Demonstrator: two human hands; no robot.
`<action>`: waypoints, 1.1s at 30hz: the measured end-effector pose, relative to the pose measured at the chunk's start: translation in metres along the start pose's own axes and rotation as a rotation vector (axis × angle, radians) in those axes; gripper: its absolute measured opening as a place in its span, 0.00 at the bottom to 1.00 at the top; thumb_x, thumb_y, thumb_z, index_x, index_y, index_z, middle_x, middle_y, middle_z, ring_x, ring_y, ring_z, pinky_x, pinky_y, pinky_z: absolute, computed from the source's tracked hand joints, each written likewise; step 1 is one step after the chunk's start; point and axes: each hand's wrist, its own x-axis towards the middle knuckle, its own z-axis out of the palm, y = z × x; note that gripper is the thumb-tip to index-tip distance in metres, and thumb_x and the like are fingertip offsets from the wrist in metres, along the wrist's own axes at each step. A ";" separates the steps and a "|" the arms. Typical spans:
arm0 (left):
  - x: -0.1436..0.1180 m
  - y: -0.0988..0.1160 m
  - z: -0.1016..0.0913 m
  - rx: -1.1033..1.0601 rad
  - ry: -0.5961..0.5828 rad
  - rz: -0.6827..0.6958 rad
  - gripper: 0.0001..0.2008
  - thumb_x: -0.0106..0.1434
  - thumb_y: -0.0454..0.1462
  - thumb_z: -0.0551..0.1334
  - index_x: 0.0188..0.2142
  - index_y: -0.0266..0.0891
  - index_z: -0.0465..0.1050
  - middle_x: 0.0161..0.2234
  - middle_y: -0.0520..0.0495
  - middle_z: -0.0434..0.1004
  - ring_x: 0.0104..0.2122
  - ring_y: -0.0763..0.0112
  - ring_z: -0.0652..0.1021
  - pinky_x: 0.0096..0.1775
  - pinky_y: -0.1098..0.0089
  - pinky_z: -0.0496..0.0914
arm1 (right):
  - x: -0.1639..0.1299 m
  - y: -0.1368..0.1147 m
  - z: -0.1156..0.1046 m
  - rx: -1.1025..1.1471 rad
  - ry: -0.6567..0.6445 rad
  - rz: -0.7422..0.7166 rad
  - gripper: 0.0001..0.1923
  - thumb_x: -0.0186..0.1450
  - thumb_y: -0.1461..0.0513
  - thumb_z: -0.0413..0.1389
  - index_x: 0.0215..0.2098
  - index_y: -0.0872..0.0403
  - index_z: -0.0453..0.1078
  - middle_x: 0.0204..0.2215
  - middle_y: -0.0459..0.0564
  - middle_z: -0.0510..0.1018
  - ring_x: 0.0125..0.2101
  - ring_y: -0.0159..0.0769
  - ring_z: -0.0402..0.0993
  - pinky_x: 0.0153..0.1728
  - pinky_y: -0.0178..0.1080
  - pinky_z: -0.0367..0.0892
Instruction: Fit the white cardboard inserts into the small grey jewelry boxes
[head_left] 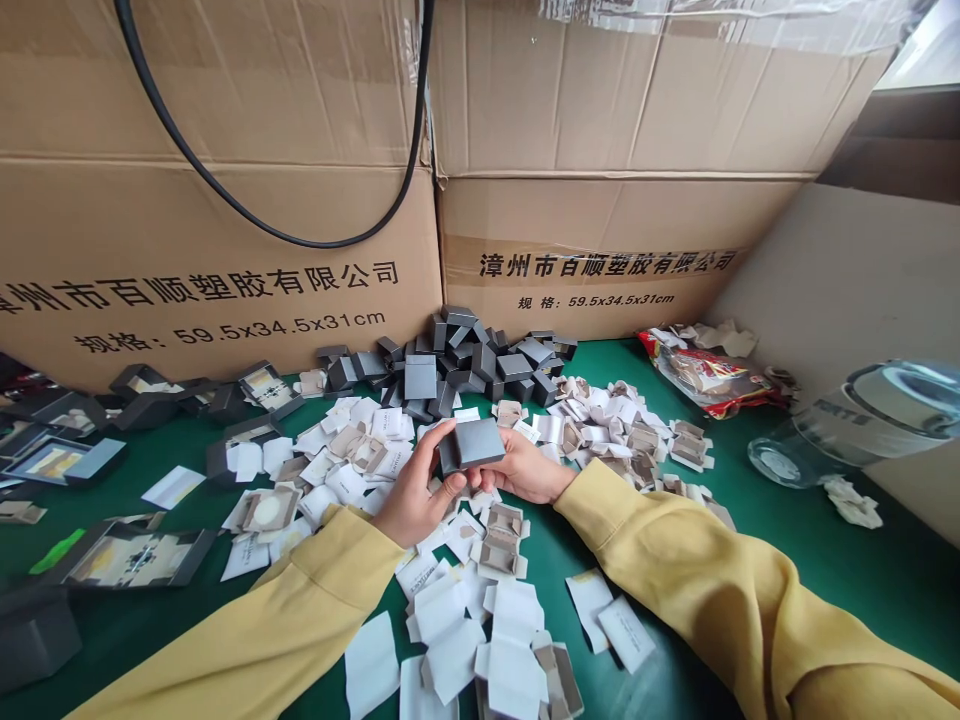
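A small dark grey box [477, 442] is held between my two hands over the middle of the table. My left hand [417, 492] grips its left side, thumb at the near edge. On the right side, my right hand [525, 466] closes on it with the fingers partly hidden beneath. Folded white and grey card inserts [510, 660] lie in a heap under and in front of my hands. Just beyond them is a pile of similar dark boxes [480, 365]. Several opened dark boxes [139, 555] with pale inserts lie at the left.
Two big cardboard cartons [225, 230] wall off the back, with a black cable [300, 240] hanging before the left one. A red snack packet [712, 375], a clear glass [847, 420] and crumpled tissue [853, 502] are on the right of the green tabletop [780, 560].
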 end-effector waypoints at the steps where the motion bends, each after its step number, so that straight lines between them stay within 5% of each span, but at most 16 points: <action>1: 0.000 0.000 0.000 0.018 -0.033 0.010 0.29 0.62 0.44 0.56 0.60 0.42 0.51 0.60 0.36 0.56 0.58 0.56 0.63 0.56 0.60 0.61 | -0.001 0.000 0.000 0.028 -0.024 0.040 0.18 0.51 0.55 0.66 0.29 0.58 0.66 0.20 0.44 0.73 0.17 0.22 0.66 0.20 0.26 0.63; 7: 0.006 0.000 -0.004 0.154 -0.099 0.212 0.27 0.63 0.36 0.56 0.60 0.49 0.49 0.61 0.39 0.55 0.59 0.58 0.61 0.57 0.54 0.60 | -0.003 0.000 -0.001 0.222 -0.096 0.071 0.16 0.49 0.58 0.67 0.27 0.59 0.67 0.20 0.44 0.74 0.15 0.19 0.64 0.19 0.25 0.62; 16: 0.013 0.003 -0.012 0.293 -0.215 0.494 0.32 0.60 0.27 0.57 0.60 0.49 0.47 0.60 0.38 0.55 0.62 0.56 0.55 0.57 0.48 0.60 | -0.005 0.002 0.005 0.247 0.006 0.090 0.15 0.45 0.64 0.69 0.25 0.57 0.68 0.14 0.38 0.66 0.12 0.19 0.57 0.12 0.24 0.52; 21: 0.012 0.005 -0.011 0.348 -0.278 0.632 0.34 0.59 0.26 0.57 0.59 0.52 0.47 0.58 0.39 0.57 0.61 0.54 0.56 0.53 0.48 0.64 | -0.010 -0.001 0.015 0.225 0.072 0.114 0.13 0.47 0.61 0.67 0.27 0.57 0.71 0.18 0.42 0.71 0.19 0.26 0.66 0.20 0.30 0.64; 27: 0.014 0.005 -0.013 0.334 -0.215 0.655 0.35 0.58 0.25 0.57 0.60 0.52 0.46 0.56 0.39 0.59 0.60 0.55 0.60 0.51 0.50 0.68 | -0.013 -0.007 0.030 0.210 0.128 -0.019 0.13 0.48 0.60 0.67 0.29 0.56 0.72 0.23 0.44 0.72 0.22 0.27 0.66 0.23 0.32 0.64; 33: 0.014 0.002 -0.015 0.324 -0.124 0.690 0.34 0.58 0.27 0.59 0.59 0.48 0.48 0.57 0.35 0.60 0.59 0.53 0.62 0.51 0.49 0.66 | -0.014 -0.001 0.035 0.266 0.177 -0.070 0.14 0.51 0.59 0.65 0.28 0.55 0.64 0.17 0.37 0.63 0.14 0.20 0.53 0.13 0.25 0.48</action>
